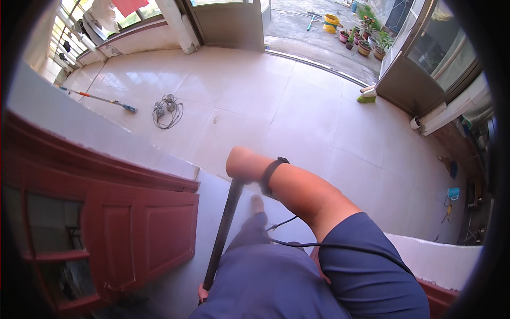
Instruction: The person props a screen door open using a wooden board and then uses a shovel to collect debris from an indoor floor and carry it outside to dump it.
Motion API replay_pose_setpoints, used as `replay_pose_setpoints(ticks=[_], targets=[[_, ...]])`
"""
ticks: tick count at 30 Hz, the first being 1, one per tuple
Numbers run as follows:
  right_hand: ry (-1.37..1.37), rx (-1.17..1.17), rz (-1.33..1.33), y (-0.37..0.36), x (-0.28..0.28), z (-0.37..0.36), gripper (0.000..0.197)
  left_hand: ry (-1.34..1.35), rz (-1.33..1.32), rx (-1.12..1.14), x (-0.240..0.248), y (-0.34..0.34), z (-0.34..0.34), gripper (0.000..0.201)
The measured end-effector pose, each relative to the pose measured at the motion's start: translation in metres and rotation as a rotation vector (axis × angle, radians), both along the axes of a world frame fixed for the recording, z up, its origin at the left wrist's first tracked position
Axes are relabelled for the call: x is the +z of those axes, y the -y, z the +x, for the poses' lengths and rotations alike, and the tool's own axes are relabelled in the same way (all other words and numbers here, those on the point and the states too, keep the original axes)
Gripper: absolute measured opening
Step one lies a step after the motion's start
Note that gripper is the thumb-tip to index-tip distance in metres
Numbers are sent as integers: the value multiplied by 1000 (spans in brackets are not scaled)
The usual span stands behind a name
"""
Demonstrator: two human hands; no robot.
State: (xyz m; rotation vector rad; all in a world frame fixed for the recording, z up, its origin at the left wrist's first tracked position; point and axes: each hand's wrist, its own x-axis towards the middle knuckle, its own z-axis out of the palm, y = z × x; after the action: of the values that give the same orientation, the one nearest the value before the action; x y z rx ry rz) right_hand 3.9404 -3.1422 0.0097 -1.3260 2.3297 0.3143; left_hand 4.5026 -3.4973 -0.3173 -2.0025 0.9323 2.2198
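Note:
A long black pole (223, 234) slants across the left side of my body. My right hand (244, 162), with a dark band on its wrist, is closed round its upper end, slightly blurred by motion. Lower down, beside my hip, my left hand (202, 293) grips the same pole; only a small part of that hand shows. What lies at either end of the pole is hidden by my hands and body. A black cable (345, 245) runs across my right sleeve toward my waist.
A red panelled door (149, 228) stands close on my left. Coiled cable (169, 112) and a mop-like tool (114, 102) lie on the tiled floor ahead. A green brush (366, 99) sits by the open doorway; potted plants (364, 48) and a yellow bucket (331, 23) stand outside.

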Motion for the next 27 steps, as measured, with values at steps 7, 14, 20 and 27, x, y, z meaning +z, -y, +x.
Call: replay_pose_setpoints(ticks=[7,14,20,27], targets=[[-20,-44,-45,-74,-24,-116,4,52,-608,-1112,113,-92,-201,27],[-100,4,66,-102,-4,-224,5,-189,84,-19,46,-99,-284,23],[-43,-82,102,-156,-2,-293,5,-210,262,180,36,-135,-362,25],[-107,-103,37,-239,-19,-370,9,-107,120,252,47,-205,-453,30]])
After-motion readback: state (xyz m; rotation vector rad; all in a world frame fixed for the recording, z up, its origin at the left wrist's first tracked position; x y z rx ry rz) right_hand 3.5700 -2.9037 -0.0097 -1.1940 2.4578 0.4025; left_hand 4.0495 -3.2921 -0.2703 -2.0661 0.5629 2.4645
